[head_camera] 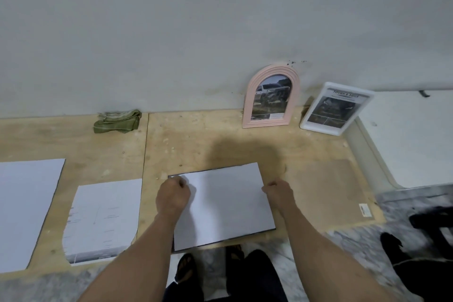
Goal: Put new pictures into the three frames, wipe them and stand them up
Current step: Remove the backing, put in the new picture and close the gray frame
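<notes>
Frames are sitting in two places: a pink arched frame (270, 97) and a white frame (335, 109) are standing against the wall at the back of the table (220, 144), while a dark-edged third frame (225, 206) is lying flat under a white sheet. The left hand (172, 195) is pinching that sheet's far left corner; the right hand (278, 191) is curling at its right edge. A green cloth (117, 120) is lying crumpled by the wall, and two more sheets (103, 218) are lying at the left.

Pink arched frame (270, 97) and white rectangular frame (335, 109) stand against wall, pictures in; third frame (221, 206) flat, white sheet on top.
</notes>
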Motion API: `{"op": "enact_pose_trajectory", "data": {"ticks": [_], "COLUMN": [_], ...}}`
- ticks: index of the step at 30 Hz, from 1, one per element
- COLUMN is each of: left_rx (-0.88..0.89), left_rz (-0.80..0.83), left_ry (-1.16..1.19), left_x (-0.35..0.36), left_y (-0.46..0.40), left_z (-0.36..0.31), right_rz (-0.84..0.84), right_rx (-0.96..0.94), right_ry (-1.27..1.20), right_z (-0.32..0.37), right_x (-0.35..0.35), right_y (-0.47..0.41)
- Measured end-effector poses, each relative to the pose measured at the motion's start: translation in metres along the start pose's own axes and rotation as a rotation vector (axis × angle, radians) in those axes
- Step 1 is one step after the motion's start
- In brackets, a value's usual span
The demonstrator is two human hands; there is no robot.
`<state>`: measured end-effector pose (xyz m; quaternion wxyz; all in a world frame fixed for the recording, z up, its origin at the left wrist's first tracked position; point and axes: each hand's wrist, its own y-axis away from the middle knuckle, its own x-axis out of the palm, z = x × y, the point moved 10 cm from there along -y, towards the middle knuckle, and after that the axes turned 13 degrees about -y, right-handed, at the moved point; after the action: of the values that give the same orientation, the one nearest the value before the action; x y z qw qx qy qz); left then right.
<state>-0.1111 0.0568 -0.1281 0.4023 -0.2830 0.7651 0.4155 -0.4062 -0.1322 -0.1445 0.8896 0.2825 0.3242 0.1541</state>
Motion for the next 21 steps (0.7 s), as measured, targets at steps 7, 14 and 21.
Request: {"op": "enact_pose_trajectory", "data": {"ticks": [7,14,21], "left_rx": [0.056,0.015,0.020], "left_rz": [0.057,0.058,0.052], "left_ry": [-0.025,0.011,0.020], "left_x": [0.031,0.070,0.090], "left_y": [0.012,0.042,0.071], "left_z": [-0.054,-0.114,-0.162], "right_rz": [0.197,0.455,0.357], "right_rx": [0.039,-0.070,-0.225], "right_ry": [0.013,0.217,0.249], "right_z": [-0.026,-0.040,-0.030], "right_x": [0.024,0.015,-0.022], "right_y": [0.000,-0.006,-0.023]}}
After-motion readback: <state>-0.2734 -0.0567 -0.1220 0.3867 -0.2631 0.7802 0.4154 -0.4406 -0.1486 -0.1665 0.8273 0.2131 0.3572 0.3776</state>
